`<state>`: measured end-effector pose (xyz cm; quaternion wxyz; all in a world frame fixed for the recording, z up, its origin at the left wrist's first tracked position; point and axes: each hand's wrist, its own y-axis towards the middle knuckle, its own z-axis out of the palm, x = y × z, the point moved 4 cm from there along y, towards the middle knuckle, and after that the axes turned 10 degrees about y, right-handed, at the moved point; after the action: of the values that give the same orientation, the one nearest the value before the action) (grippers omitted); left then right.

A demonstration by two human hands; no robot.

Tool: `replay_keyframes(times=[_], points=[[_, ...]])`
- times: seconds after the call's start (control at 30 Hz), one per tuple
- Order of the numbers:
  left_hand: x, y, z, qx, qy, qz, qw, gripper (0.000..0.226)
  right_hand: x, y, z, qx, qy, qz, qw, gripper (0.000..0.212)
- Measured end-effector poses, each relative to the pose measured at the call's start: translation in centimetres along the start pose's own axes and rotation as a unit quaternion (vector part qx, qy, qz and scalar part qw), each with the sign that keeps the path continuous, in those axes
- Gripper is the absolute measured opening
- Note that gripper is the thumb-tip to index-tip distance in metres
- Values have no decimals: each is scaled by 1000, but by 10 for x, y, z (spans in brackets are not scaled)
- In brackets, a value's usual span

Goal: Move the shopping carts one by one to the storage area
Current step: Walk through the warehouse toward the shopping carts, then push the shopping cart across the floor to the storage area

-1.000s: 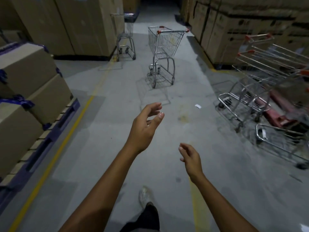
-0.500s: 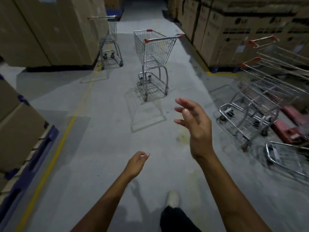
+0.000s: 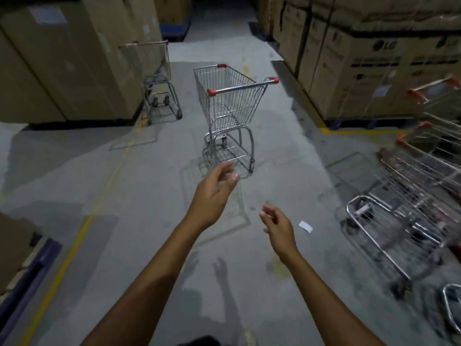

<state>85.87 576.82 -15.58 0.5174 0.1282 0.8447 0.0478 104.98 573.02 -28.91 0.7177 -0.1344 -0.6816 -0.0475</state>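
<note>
A silver wire shopping cart (image 3: 232,106) with red handle caps stands alone in the middle of the aisle, its handle turned toward me. A second cart (image 3: 157,81) waits farther back on the left against the tall boxes. My left hand (image 3: 214,193) reaches forward, fingers loosely apart, just short of the near cart's base. Lower and to the right, my right hand (image 3: 277,226) is held out with fingers apart and nothing in it. Neither hand touches a cart.
Several nested carts (image 3: 409,196) fill the right side. Tall cardboard boxes (image 3: 374,53) line the right wall, more boxes (image 3: 67,58) stand on the left. A blue pallet (image 3: 27,275) sits at the near left. A yellow floor line (image 3: 82,233) and a paper scrap (image 3: 305,226) mark the floor.
I have walked closer to the middle cart. My left hand swung forward and up while my right hand dropped back and lower.
</note>
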Motion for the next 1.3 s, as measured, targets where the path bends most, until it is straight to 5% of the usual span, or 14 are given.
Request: replay_keyframes(times=[0.13, 0.33, 0.5, 0.63, 0.83, 1.07, 1.3], points=[[-8, 90, 4, -15, 3, 52, 999, 39, -19, 81, -4, 10, -27, 37, 999, 26], [84, 227, 50, 6, 14, 13, 1000, 43, -18, 240, 7, 10, -34, 39, 999, 20], [168, 361, 81, 8, 32, -43, 999, 42, 35, 398, 32, 15, -14, -14, 1000, 19], [193, 473, 84, -1, 65, -34, 997, 51, 104, 504, 50, 30, -31, -76, 996, 39], [204, 598, 71, -25, 144, -1, 989, 56, 155, 626, 69, 52, -39, -123, 990, 28], [241, 725, 70, -85, 308, 16, 948, 65, 148, 790, 80, 97, -78, -107, 986, 51], [299, 813, 81, -24, 456, -145, 878, 81, 133, 938, 76, 169, -313, -157, 921, 58]])
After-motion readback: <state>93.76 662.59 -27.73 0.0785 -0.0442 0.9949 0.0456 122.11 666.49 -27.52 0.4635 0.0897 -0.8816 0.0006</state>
